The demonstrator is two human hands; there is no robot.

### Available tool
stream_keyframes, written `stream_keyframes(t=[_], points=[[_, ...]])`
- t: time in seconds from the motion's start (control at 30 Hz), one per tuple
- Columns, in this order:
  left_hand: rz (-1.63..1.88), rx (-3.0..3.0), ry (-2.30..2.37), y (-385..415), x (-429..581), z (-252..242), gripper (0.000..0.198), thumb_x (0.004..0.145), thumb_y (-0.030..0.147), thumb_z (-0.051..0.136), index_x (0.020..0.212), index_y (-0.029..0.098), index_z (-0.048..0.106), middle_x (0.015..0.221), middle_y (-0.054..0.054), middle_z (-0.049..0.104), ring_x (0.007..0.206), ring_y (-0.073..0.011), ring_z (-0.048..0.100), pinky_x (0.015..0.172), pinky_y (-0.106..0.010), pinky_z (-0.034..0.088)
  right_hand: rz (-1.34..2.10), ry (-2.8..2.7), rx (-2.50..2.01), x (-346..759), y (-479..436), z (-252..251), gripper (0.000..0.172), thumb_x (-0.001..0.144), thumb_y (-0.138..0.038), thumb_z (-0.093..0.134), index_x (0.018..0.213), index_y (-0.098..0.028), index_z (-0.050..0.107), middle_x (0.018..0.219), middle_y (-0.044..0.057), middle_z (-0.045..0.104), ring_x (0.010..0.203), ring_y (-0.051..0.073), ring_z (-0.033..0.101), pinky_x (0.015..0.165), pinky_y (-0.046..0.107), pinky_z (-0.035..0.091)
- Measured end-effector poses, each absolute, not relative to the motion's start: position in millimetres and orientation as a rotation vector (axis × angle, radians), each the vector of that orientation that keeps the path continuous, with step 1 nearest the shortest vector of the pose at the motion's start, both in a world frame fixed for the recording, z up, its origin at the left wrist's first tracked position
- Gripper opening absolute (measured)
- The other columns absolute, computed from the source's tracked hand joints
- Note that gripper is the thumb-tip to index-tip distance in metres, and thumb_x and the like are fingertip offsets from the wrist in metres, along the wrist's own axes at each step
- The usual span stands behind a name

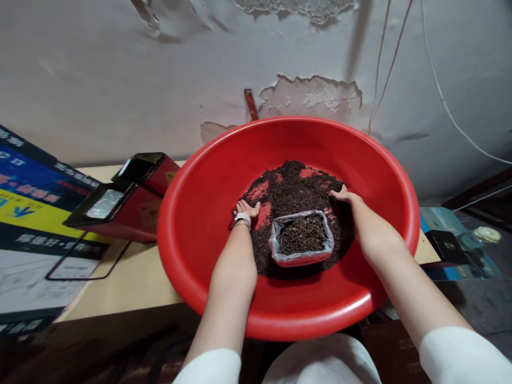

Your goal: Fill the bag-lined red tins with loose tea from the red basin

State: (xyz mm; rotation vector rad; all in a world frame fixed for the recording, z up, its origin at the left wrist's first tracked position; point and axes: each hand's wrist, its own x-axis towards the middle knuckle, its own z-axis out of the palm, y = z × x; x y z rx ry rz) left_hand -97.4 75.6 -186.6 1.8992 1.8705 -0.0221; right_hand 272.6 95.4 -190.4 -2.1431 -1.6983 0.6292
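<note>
White sleeves [464,354] at the bottom edge are ours, both hands open: left hand [247,208] flat beside the dark loose leaves [296,186], right hand [344,195] on them. Our bag-lined tub [302,237] sits mid-frame in the red basin [192,224].

I count one large round red plastic basin [192,229] on the one pale wooden tabletop [132,277]. Inside it there's one heap of dark loose dried leaves [296,186] and one small clear plastic-lined tub [301,240] filled with the same stuff. Two bare hands are in the basin, a left hand [247,207] and a right hand [343,194], with a single white wristband [242,217] on the left wrist. Beside the basin are one dark red box with a glossy black top [132,197] and one blue-and-yellow printed carton [28,213].
</note>
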Motion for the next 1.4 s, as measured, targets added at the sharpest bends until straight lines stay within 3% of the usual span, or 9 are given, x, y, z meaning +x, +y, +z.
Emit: stream_keyframes(t=[0.1, 0.23, 0.43, 0.6, 0.83, 1.1, 1.4], points=[[0.101, 1.684, 2.138, 82, -91, -205, 0.074, 0.093, 0.046, 0.009, 0.141, -0.010, 0.017, 0.146, -0.037, 0.022, 0.139, -0.0441, 0.018, 0.102, -0.056, 0.029, 0.696, -1.673, -2.164, 267, 108, -207, 0.080, 0.088, -0.046, 0.043, 0.147, 0.002, 0.016, 0.148, 0.027, 0.027, 0.137, 0.028, 0.033, 0.111, 0.041, 0.028], [0.277, 1.651, 2.165, 110, -81, -218, 0.068, 0.094, 0.043, 0.013, 0.147, 0.001, 0.010, 0.155, -0.022, 0.011, 0.144, -0.0298, 0.009, 0.114, -0.046, 0.019, 0.593, -1.648, -2.079, 246, 136, -225, 0.074, 0.091, -0.045, 0.034, 0.148, -0.004, 0.012, 0.155, 0.018, 0.016, 0.144, 0.022, 0.014, 0.116, 0.038, 0.010], [0.462, 1.737, 1.962, 176, -54, -220, 0.062, 0.097, 0.037, 0.014, 0.146, 0.000, 0.019, 0.154, -0.020, 0.018, 0.144, -0.0233, 0.013, 0.116, -0.037, 0.014, 0.479, -1.588, -1.889, 197, 193, -236, 0.066, 0.093, -0.043, 0.026, 0.146, -0.004, 0.021, 0.151, 0.017, 0.030, 0.139, 0.020, 0.028, 0.114, 0.035, 0.019], [0.624, 1.821, 1.661, 214, -24, -222, 0.056, 0.098, 0.036, 0.023, 0.146, 0.008, 0.026, 0.154, -0.010, 0.024, 0.143, -0.0158, 0.021, 0.116, -0.026, 0.015, 0.549, -1.769, -1.645, 163, 226, -236, 0.061, 0.094, -0.041, 0.030, 0.144, -0.005, 0.030, 0.149, 0.013, 0.034, 0.137, 0.016, 0.032, 0.114, 0.027, 0.020], [0.911, 1.673, 1.439, 241, -8, -230, 0.053, 0.097, 0.032, 0.022, 0.144, 0.009, 0.033, 0.152, -0.008, 0.031, 0.139, -0.0136, 0.029, 0.114, -0.025, 0.020, 0.646, -1.693, -1.478, 142, 245, -235, 0.049, 0.095, -0.036, 0.036, 0.136, -0.010, 0.046, 0.142, 0.011, 0.045, 0.132, 0.017, 0.041, 0.111, 0.029, 0.026], [1.078, 1.526, 1.244, 237, -13, -233, 0.041, 0.092, 0.029, 0.033, 0.118, 0.014, 0.062, 0.131, -0.007, 0.058, 0.124, -0.0180, 0.049, 0.109, -0.031, 0.031, 0.807, -1.513, -1.298, 129, 227, -233, 0.028, 0.089, -0.027, 0.046, 0.104, -0.019, 0.068, 0.118, 0.006, 0.065, 0.115, 0.017, 0.055, 0.105, 0.031, 0.034], [1.203, 1.230, 1.286, 176, -9, -229, 0.024, 0.082, 0.020, 0.045, 0.087, 0.017, 0.068, 0.109, -0.005, 0.068, 0.112, -0.0170, 0.056, 0.107, -0.030, 0.033, 0.944, -1.215, -1.339, 119, 174, -233, 0.022, 0.081, -0.025, 0.050, 0.088, -0.019, 0.070, 0.101, 0.002, 0.070, 0.102, 0.017, 0.059, 0.099, 0.030, 0.037]])
